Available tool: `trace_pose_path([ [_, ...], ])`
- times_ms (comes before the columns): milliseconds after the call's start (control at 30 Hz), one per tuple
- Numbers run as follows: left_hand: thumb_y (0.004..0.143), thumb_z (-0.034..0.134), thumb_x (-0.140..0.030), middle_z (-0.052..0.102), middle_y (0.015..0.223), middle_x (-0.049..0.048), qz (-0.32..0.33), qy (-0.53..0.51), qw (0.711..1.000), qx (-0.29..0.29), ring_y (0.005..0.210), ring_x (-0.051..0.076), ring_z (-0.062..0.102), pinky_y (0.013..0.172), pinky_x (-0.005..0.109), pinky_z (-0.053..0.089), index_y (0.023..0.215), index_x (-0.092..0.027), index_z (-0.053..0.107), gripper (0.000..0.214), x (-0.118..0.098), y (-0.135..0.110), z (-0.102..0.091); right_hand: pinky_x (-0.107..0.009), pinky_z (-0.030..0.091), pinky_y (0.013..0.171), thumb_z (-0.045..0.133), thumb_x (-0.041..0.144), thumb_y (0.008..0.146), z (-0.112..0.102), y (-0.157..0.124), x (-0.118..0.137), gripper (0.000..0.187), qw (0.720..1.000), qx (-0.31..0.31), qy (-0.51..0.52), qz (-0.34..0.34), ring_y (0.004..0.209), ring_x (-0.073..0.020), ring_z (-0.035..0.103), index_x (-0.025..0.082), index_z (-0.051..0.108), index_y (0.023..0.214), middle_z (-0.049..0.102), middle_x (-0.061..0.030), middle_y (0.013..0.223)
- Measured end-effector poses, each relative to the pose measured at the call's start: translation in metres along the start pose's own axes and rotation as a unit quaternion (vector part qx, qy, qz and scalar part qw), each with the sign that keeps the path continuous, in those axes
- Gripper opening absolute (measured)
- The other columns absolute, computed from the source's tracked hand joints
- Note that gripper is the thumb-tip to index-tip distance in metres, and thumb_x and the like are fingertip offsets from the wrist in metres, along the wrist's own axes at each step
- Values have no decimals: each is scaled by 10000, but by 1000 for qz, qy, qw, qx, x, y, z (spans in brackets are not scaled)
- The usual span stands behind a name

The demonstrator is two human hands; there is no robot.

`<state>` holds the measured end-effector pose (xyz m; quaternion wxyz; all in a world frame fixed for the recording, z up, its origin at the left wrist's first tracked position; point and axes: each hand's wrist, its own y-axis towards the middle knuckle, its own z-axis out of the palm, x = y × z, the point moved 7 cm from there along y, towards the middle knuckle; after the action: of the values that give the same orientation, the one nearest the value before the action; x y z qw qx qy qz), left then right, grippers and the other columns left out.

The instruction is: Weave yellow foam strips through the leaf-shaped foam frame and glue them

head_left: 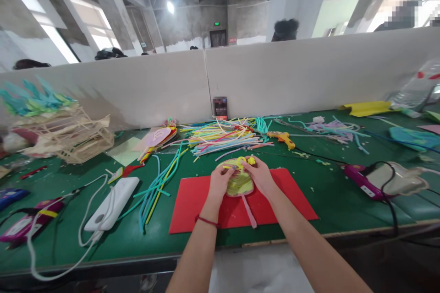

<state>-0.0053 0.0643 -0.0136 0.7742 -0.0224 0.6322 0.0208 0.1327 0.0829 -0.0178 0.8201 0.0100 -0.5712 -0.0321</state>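
Observation:
A yellow fan-shaped craft piece [242, 186] with a pink handle pointing toward me lies over a red sheet [190, 206]. Above its far part, my left hand [220, 182] has its thumb and fingers pinched on a short yellow strip, apparently a pipe cleaner. Opposite it, my right hand [260, 175] pinches a looped, curled yellow pipe cleaner [252, 160]. The fingers partly hide where these yellow pieces meet, so I cannot tell whether they are joined.
Colourful pipe cleaners [223, 137] are heaped behind the hands, beside an orange-yellow glue gun [283, 138]. Left are loose green strands [161, 178], a white power bank [113, 203] with a cable and a wooden model [80, 139]. A purple device [366, 183] lies right. A partition [154, 87] stands behind.

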Motion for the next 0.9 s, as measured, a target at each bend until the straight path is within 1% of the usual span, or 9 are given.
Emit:
trace_pose_path([
  [200, 556, 714, -393, 687, 663, 42, 4, 6, 1000, 3, 622, 164, 648, 654, 296, 530, 707, -136, 648, 305, -4, -2, 1, -242, 468, 556, 763, 374, 504, 1, 0, -1, 339, 999, -9, 40, 23, 526, -94, 521, 178, 631, 748, 590, 23, 637],
  [433, 588, 691, -368, 676, 641, 39, 21, 20, 1000, -10, 605, 157, 636, 611, 276, 519, 683, -138, 642, 253, -5, -2, 0, -276, 495, 603, 747, 405, 529, -4, 0, -5, 325, 996, -28, 76, 36, 618, -139, 588, 163, 649, 723, 663, -33, 752],
  [600, 591, 679, -280, 651, 618, 9, 38, 59, 997, 11, 566, 126, 606, 604, 252, 495, 660, -150, 630, 156, -14, -7, 5, -254, 476, 554, 732, 432, 551, 0, -2, -1, 330, 993, -24, 105, 46, 604, -134, 589, 176, 633, 733, 668, -19, 744],
  [700, 561, 694, -236, 651, 657, 10, 54, 81, 995, 31, 578, 117, 592, 597, 237, 482, 675, -153, 640, 151, -19, -10, 11, -259, 469, 540, 719, 478, 546, 0, -3, 0, 354, 992, -34, 112, 48, 595, -140, 586, 180, 605, 698, 662, -13, 719],
  [767, 547, 710, -260, 656, 685, 24, 55, 82, 994, 45, 590, 124, 589, 581, 236, 475, 683, -151, 642, 186, -20, -12, 14, -264, 464, 539, 701, 505, 553, -1, -1, 0, 370, 995, -35, 85, 40, 583, -144, 579, 178, 601, 695, 655, -13, 696],
  [800, 568, 701, -302, 655, 687, 34, 55, 79, 994, 56, 591, 128, 587, 573, 237, 471, 684, -148, 641, 202, -20, -12, 16, -267, 459, 537, 690, 514, 561, -2, 0, -1, 376, 997, -33, 57, 32, 575, -146, 573, 174, 603, 696, 650, -14, 682],
  [867, 673, 606, -412, 649, 685, 56, 64, 69, 993, 66, 594, 133, 584, 565, 241, 463, 684, -139, 635, 275, -20, -12, 17, -266, 447, 535, 674, 517, 578, -4, 2, -2, 372, 999, -32, -22, 3, 565, -147, 558, 164, 610, 679, 638, -16, 648],
  [900, 730, 533, -444, 644, 689, 62, 75, 70, 993, 55, 594, 132, 579, 563, 242, 460, 695, -137, 633, 324, -21, -12, 15, -263, 440, 535, 667, 509, 590, -5, 3, -1, 359, 998, -30, -59, -14, 564, -147, 550, 163, 610, 663, 631, -14, 632],
])
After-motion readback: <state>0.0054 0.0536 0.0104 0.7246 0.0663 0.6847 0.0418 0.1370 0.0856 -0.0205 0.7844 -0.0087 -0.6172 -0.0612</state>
